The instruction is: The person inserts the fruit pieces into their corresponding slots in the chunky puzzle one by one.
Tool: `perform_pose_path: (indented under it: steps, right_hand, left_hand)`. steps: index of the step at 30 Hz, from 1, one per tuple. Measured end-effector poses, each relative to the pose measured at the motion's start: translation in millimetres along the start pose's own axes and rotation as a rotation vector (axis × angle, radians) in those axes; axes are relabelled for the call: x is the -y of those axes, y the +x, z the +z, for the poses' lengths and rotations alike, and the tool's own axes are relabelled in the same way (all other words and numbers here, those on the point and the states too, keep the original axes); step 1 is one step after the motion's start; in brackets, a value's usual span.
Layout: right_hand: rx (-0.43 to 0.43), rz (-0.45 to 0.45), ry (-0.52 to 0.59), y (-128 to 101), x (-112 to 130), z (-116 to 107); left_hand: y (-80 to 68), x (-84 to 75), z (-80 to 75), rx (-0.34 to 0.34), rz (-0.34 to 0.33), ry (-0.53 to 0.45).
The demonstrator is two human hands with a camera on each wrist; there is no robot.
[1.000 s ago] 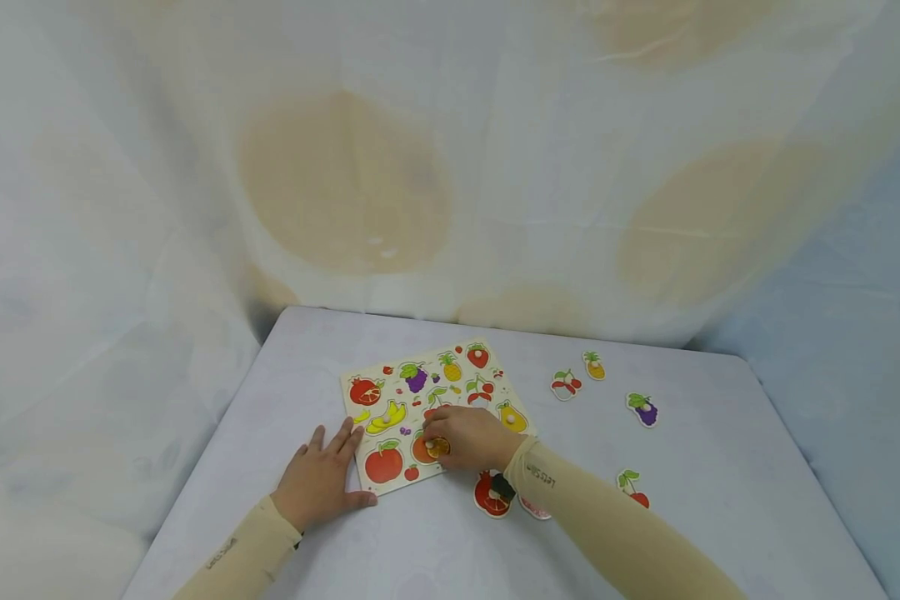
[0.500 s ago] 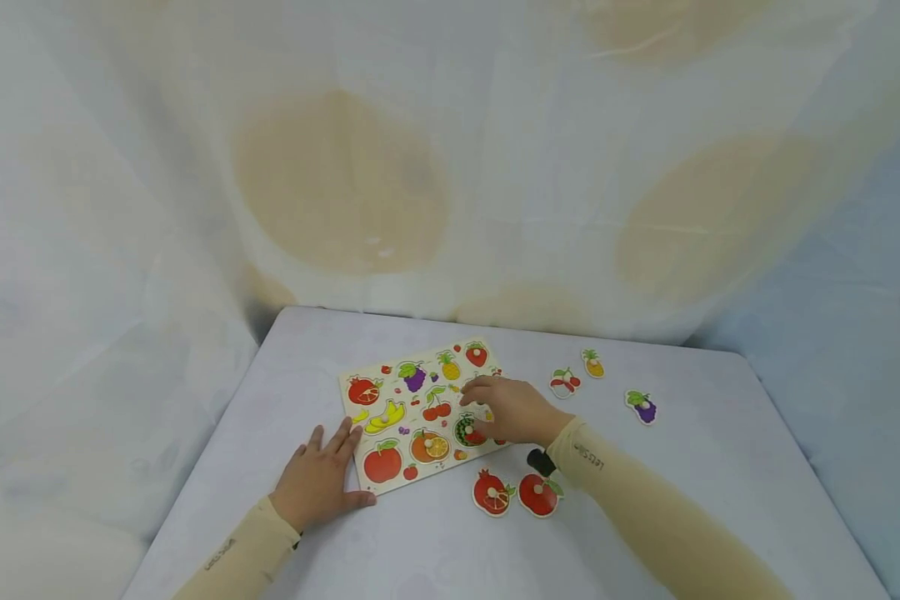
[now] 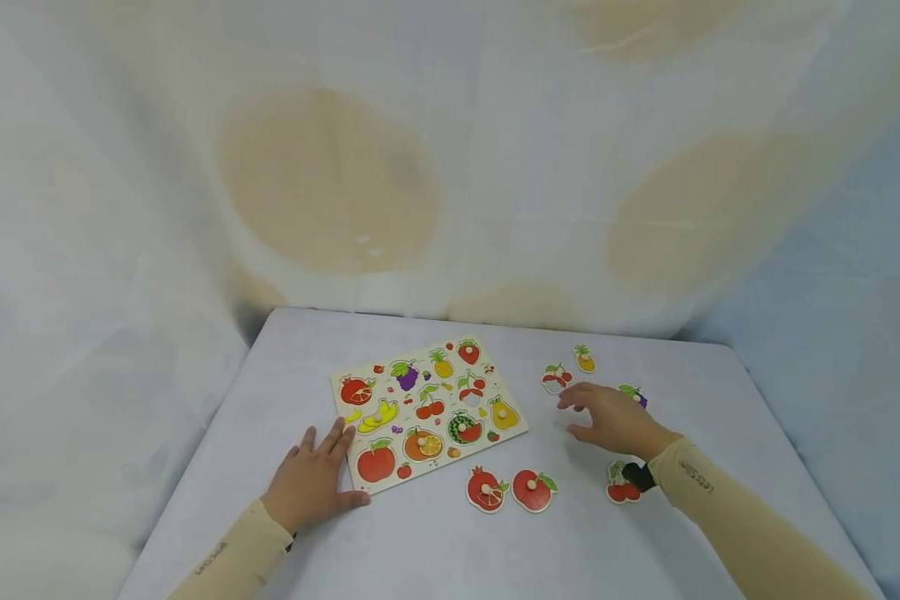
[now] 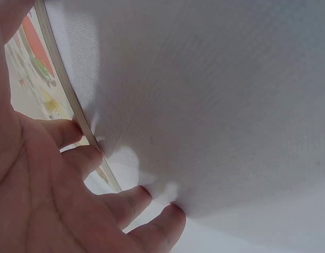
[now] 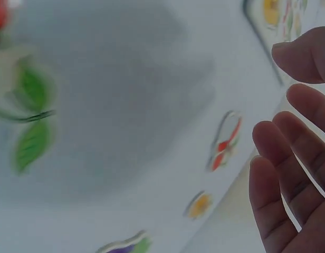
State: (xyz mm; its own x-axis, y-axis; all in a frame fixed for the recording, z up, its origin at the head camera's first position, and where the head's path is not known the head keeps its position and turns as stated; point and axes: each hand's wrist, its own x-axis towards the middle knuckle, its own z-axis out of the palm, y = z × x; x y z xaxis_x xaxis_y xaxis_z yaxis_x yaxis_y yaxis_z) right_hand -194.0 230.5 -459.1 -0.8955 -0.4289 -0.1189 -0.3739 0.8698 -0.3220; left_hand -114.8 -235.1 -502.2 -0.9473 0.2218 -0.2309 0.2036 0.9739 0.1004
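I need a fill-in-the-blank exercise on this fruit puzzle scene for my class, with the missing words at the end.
1. The right hand holds ____.
2. In the nearest row of the puzzle board, the orange piece sits directly between the apple picture and the ____ piece.
3. In the head view, directly left of the loose apple piece lies the ____ piece.

Missing words: nothing; watermelon; pomegranate.

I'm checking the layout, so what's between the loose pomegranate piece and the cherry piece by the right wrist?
The head view shows the apple piece between the pomegranate piece and the cherry piece.
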Motion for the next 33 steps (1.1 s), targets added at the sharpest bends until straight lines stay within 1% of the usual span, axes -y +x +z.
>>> perform_pose_path:
  steps: [3,7,11,13,16,20,27,33]
  right_hand:
    - [-0.002,0.024,0.010,-21,-16,5]
    - [0.002,0.068,0.005,-46,-30,12]
    - [0.006,0.141,0.025,-65,-37,20]
    - [0.003,0.160,0.042,-73,-39,24]
    - [-0.010,0.145,0.038,-83,-43,30]
    - [-0.019,0.117,0.023,-93,-44,38]
    - [-0.021,0.121,0.002,-98,-45,46]
    - [-0.064,0.096,0.009,-102,-49,50]
  left_hand:
    - [0.1,-0.1,0.4,0.004,-0.002,-0.001]
    - [-0.1,-0.4,-0.1,0.002,-0.003,0.001]
    - [-1.5,-1.0,-1.4,-0.004,0.001,0.005]
    - [-2.0,-1.1,-1.7,-0.002,0.003,0.007]
    - [-2.2,-1.2,-2.3,-0.003,0.004,0.007]
    - [-2.1,-1.0,-2.9,-0.009,0.006,0.006]
    - [-0.5,0.9,1.3,-0.024,0.009,0.006]
    - [-0.1,0.9,1.8,-0.020,0.011,0.013]
